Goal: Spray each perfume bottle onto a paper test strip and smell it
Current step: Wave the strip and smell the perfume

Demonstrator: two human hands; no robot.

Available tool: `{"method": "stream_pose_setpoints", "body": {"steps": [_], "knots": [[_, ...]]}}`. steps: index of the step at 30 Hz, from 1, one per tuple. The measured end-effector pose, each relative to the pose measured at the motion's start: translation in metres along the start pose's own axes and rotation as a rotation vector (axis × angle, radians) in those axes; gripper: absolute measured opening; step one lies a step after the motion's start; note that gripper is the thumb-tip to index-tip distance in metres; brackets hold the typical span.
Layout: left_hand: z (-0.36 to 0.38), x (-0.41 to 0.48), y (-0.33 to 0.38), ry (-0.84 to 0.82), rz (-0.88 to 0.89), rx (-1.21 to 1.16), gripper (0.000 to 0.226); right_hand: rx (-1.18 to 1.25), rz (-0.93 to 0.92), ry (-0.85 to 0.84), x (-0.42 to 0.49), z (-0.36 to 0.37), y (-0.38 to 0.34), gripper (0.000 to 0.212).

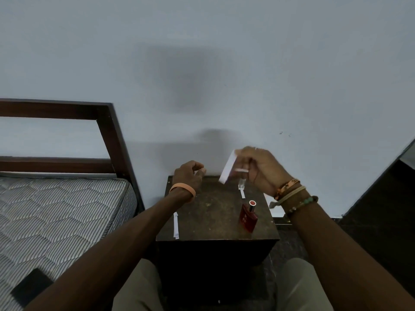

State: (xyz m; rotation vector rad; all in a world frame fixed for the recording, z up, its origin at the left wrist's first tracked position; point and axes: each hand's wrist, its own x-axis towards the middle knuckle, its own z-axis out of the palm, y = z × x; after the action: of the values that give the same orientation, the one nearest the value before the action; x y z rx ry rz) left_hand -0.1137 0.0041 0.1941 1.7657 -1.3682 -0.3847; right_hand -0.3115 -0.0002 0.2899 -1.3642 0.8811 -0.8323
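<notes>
A red perfume bottle (248, 217) with a silver collar stands on the right side of a small dark table (215, 212). Behind it stands a small clear glass bottle (241, 184), with a paper strip (242, 194) lying in front of it. My right hand (260, 168) is raised above the clear bottle and holds a blurred white paper strip (228, 169) by its upper end. My left hand (190, 173) hovers over the table's back left corner, fingers loosely curled and holding nothing. More white strips (176, 225) lie along the table's left edge.
A bed with a grey striped mattress (56, 209) and dark wooden frame (112, 140) stands to the left. A black phone (31, 286) lies on the mattress. A pale wall rises right behind the table. My knees flank the table's front.
</notes>
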Motion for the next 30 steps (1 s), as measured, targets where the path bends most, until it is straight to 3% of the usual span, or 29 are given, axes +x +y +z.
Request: {"method": "stream_pose_setpoints", "body": {"steps": [1, 2, 4, 5, 6, 9, 15, 19, 20, 21, 23, 24, 25, 28, 29, 30], "knots": [[0.000, 0.000, 0.000, -0.001, 0.000, 0.003, 0.023, 0.096, -0.008, 0.016, 0.004, -0.003, -0.001, 0.023], [-0.001, 0.000, 0.000, -0.002, -0.001, 0.008, 0.024, -0.028, 0.007, 0.042, 0.006, -0.002, 0.000, 0.022], [0.000, 0.000, -0.001, 0.000, -0.005, 0.008, 0.024, -0.621, 0.045, 0.099, 0.009, 0.002, 0.016, 0.017], [0.000, -0.001, -0.002, 0.000, -0.007, 0.001, 0.024, -0.815, 0.029, 0.130, 0.009, 0.002, 0.024, 0.017], [0.000, 0.000, -0.002, -0.002, -0.005, -0.005, 0.024, -0.832, 0.049, 0.145, 0.009, 0.001, 0.031, 0.018], [-0.001, -0.003, -0.001, -0.010, 0.014, 0.007, 0.023, -0.583, 0.081, 0.170, 0.008, -0.001, 0.037, 0.021], [-0.001, -0.002, -0.007, -0.004, -0.001, 0.004, 0.024, -0.517, 0.130, 0.082, 0.004, 0.000, 0.033, 0.021], [-0.002, 0.001, -0.009, -0.007, -0.012, 0.004, 0.023, 0.134, 0.044, -0.054, -0.002, -0.001, 0.000, 0.021], [-0.001, 0.001, -0.009, -0.008, -0.010, 0.004, 0.023, 0.107, 0.017, -0.056, 0.000, 0.001, -0.001, 0.022], [-0.001, 0.000, -0.008, -0.008, -0.006, 0.007, 0.023, -0.076, 0.029, -0.018, 0.004, 0.003, 0.002, 0.022], [0.001, -0.001, -0.008, -0.007, 0.005, 0.010, 0.023, -0.695, 0.079, 0.004, 0.006, 0.005, 0.016, 0.022], [0.001, -0.001, -0.008, -0.009, 0.008, 0.007, 0.023, -0.822, 0.054, 0.038, 0.008, 0.004, 0.020, 0.020], [0.001, -0.001, -0.007, -0.011, 0.011, 0.004, 0.023, -0.766, 0.043, 0.054, 0.009, 0.001, 0.023, 0.018], [0.000, -0.002, -0.009, -0.022, 0.008, 0.012, 0.023, -0.299, -0.091, 0.000, 0.000, 0.000, 0.014, 0.018], [0.000, -0.002, -0.010, -0.023, 0.006, 0.017, 0.023, -0.253, -0.108, 0.009, 0.003, -0.002, 0.015, 0.020], [-0.001, -0.002, -0.011, -0.020, 0.001, 0.021, 0.023, -0.308, -0.012, 0.000, 0.004, -0.001, 0.020, 0.020]]}}
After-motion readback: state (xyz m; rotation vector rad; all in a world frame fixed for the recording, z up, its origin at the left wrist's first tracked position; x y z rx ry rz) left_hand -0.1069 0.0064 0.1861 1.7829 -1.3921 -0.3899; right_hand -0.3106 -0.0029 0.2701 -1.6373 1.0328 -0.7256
